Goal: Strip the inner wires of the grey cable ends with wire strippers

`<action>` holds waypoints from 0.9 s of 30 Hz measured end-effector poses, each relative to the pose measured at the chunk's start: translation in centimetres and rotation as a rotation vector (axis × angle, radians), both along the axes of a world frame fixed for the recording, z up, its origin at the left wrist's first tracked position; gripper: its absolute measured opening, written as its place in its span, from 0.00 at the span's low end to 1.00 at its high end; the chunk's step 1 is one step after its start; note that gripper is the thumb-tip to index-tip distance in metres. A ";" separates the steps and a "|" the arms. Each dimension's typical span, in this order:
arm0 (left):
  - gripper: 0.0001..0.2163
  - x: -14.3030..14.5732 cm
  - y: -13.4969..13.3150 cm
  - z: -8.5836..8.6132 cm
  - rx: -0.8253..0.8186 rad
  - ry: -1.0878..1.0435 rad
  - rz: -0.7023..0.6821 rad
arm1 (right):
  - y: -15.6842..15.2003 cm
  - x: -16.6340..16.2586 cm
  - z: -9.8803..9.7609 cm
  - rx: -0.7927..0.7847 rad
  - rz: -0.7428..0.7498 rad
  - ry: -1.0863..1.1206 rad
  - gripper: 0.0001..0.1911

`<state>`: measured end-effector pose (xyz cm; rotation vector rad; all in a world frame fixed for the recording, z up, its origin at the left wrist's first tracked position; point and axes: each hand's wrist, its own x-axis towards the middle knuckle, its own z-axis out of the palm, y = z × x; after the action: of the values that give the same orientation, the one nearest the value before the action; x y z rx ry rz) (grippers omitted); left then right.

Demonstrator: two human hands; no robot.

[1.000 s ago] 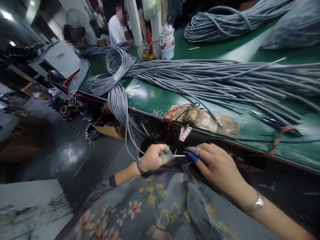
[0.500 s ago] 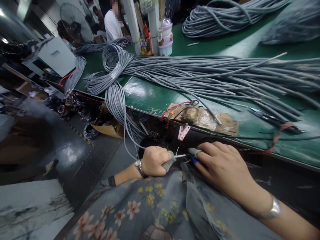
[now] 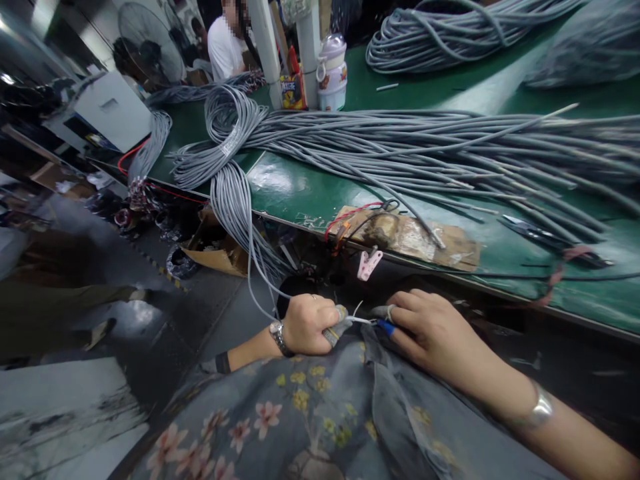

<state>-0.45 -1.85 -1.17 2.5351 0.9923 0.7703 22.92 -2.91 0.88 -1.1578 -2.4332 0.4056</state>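
Note:
My left hand (image 3: pixel 306 323) is closed around a grey cable, its fingertips wrapped in grey covers. The cable's white inner end (image 3: pixel 359 320) sticks out to the right, with a thin pale strand curling up beside it. My right hand (image 3: pixel 433 328) pinches the tip of that white end between thumb and forefinger. A grey cover sits on the forefinger and something blue on the thumb tip. Behind my left hand the grey cable (image 3: pixel 253 267) runs up to a coiled bundle (image 3: pixel 235 127) on the green bench (image 3: pixel 295 180).
Many grey cables (image 3: pixel 400 143) lie along the bench. Near its edge are a taped cardboard piece (image 3: pixel 455 252), a pink clip (image 3: pixel 369 265) and dark pliers (image 3: pixel 540 233). A cup (image 3: pixel 332 77) stands behind. Below left is an open carton (image 3: pixel 220 257); a person (image 3: pixel 225 47) sits farther back.
My right hand has shifted slightly left and down, and its fingertips now meet the cable's white end. My left hand stays nearly still. At the left, a passing person's leg has appeared.

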 end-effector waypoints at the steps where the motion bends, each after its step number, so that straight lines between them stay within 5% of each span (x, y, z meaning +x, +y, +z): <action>1: 0.09 0.0 0.0 0.0 -0.018 -0.022 -0.004 | 0.0 -0.1 -0.3 -0.090 0.014 0.084 0.14; 5: 0.13 -0.2 0.3 0.0 -0.152 -0.061 -0.015 | -0.6 -0.9 -1.7 -0.335 -0.043 0.394 0.14; 9: 0.15 -0.1 0.5 0.2 -0.249 -0.045 -0.039 | -1.0 -1.2 -1.5 -0.312 -0.138 0.288 0.12; 12: 0.15 0.1 0.6 0.5 -0.289 -0.041 0.039 | -0.6 -0.8 -0.6 -0.411 -0.022 0.210 0.16; 15: 0.15 0.3 0.7 0.7 -0.266 -0.073 0.085 | 0.1 -0.5 -0.3 -0.626 0.052 0.366 0.22; 20: 0.14 0.6 0.8 0.5 -0.351 -0.057 -0.002 | 0.4 -1.1 -1.2 -0.482 -0.178 0.326 0.22; 25: 0.11 0.6 1.0 -0.3 -0.468 -0.214 0.200 | 0.4 -0.6 0.5 -0.784 0.292 0.366 0.25; 27: 0.11 0.6 1.3 -0.4 -0.554 -0.299 0.310 | 0.5 -0.2 1.1 -0.872 0.350 0.457 0.29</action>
<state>0.18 -0.59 -1.52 1.7666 1.2924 0.7897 22.73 -2.41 1.93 -0.7626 -2.0455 1.7456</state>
